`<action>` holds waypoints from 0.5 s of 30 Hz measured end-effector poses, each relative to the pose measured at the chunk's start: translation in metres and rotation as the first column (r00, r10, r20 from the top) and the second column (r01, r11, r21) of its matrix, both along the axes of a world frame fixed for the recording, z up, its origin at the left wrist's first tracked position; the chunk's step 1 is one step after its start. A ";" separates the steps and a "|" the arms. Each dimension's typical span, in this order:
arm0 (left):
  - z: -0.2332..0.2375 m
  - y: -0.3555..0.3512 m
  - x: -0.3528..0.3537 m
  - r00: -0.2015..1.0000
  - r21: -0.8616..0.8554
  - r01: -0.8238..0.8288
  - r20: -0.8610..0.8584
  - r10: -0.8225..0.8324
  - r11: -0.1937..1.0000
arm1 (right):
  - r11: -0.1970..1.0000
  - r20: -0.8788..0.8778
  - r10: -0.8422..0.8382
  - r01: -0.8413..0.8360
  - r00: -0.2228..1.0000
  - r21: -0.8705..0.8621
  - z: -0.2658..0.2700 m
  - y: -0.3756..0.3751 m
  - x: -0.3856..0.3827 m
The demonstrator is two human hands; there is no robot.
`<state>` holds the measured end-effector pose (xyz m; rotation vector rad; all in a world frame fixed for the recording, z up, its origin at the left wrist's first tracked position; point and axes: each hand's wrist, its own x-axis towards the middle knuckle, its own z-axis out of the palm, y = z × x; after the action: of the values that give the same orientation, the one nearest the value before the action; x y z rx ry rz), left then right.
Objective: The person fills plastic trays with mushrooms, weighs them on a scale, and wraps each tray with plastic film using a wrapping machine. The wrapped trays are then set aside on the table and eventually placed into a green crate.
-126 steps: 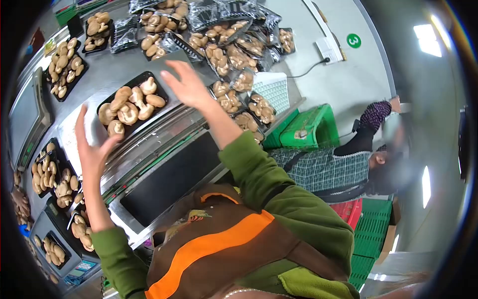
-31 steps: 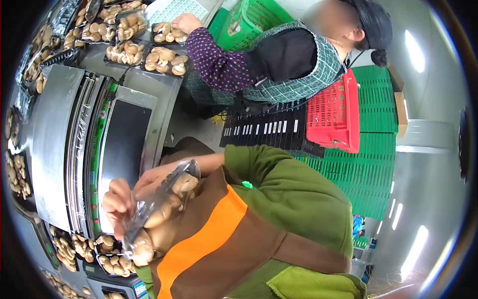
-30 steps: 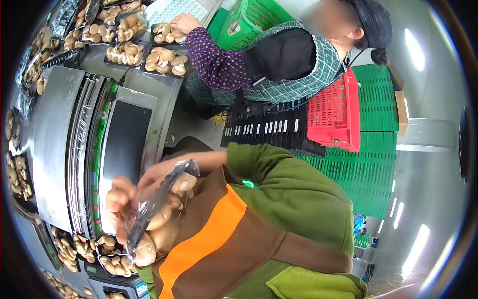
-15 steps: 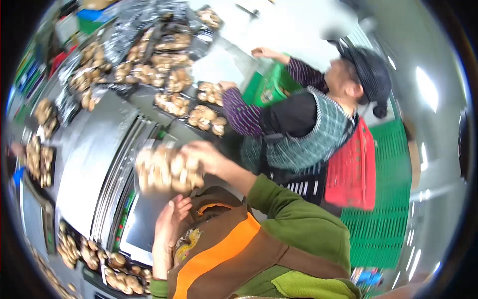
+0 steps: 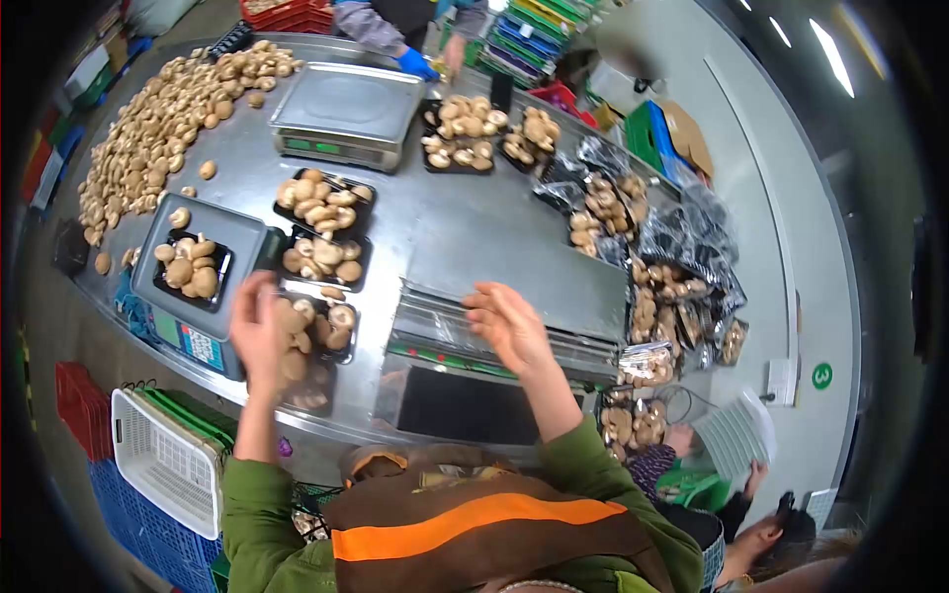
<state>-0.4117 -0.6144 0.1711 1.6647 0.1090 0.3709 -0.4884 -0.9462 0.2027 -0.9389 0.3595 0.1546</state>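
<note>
My left hand (image 5: 257, 331) is raised over the near side of the steel table, fingers stretched and slightly blurred, with nothing visible in it. Just right of it lies a black tray of mushrooms (image 5: 339, 329). Two more mushroom trays stand behind that one, including a heaped tray (image 5: 321, 203). My right hand (image 5: 509, 326) is open, fingers apart, above the film wrapping machine (image 5: 465, 405), whose dark plate faces me. To the left, a tray of mushrooms (image 5: 190, 269) rests on a digital scale (image 5: 158, 227).
A large pile of loose mushrooms (image 5: 163, 124) covers the table's far left, beside a second scale (image 5: 346, 99). Wrapped packs (image 5: 603, 208) crowd the right end. A co-worker's blue-gloved hand (image 5: 417, 64) is across the table; another person (image 5: 776, 534) is at lower right. A white basket (image 5: 168, 460) stands at left.
My view has swung left from the packs and the co-worker to the table with the scales. The mushroom pack that was in my right hand is gone from it; both hands now reach forward.
</note>
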 end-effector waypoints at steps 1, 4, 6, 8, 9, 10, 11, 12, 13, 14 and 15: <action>-0.009 0.040 0.023 0.981 0.141 -0.188 0.066 0.181 0.972 | 0.992 0.018 0.125 -0.125 0.992 0.027 0.008 0.026 0.025; -0.038 0.159 0.103 0.880 0.370 -0.476 0.204 0.430 0.798 | 0.879 0.008 0.476 -0.476 0.879 -0.005 -0.003 0.109 0.087; -0.026 0.198 0.150 0.926 0.478 -0.373 0.135 0.354 0.795 | 0.782 -0.094 0.615 -0.620 0.783 -0.054 -0.014 0.162 0.120; -0.038 0.228 0.204 0.967 0.672 -0.210 0.038 0.250 0.710 | 0.701 -0.078 0.712 -0.711 0.697 0.053 -0.041 0.207 0.147; -0.040 0.232 0.222 0.980 0.737 -0.132 -0.001 0.197 0.662 | 0.680 -0.097 0.731 -0.733 0.675 0.028 -0.052 0.228 0.159; -0.038 0.231 0.235 0.965 0.808 -0.014 -0.144 0.221 0.589 | 0.683 -0.117 0.726 -0.730 0.677 0.019 -0.062 0.246 0.168; -0.035 0.229 0.242 0.924 0.851 0.120 -0.283 0.255 0.511 | 0.688 -0.138 0.720 -0.725 0.681 0.011 -0.070 0.260 0.175; -0.034 0.228 0.245 0.921 0.850 0.123 -0.290 0.260 0.513 | 0.684 -0.143 0.723 -0.729 0.676 0.016 -0.073 0.269 0.182; -0.033 0.227 0.249 0.905 0.854 0.221 -0.360 0.227 0.471 | 0.683 -0.166 0.724 -0.730 0.670 0.030 -0.077 0.277 0.189; -0.036 0.230 0.252 0.881 0.847 0.318 -0.430 0.198 0.426 | 0.681 -0.189 0.724 -0.731 0.663 0.044 -0.079 0.282 0.195; -0.039 0.234 0.254 0.875 0.843 0.326 -0.440 0.200 0.428 | 0.678 -0.197 0.726 -0.733 0.658 0.052 -0.083 0.285 0.200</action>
<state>-0.1580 -0.3800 0.1322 2.8604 0.2466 -0.1415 -0.2887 -0.6608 0.1200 -1.0622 0.1450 1.0089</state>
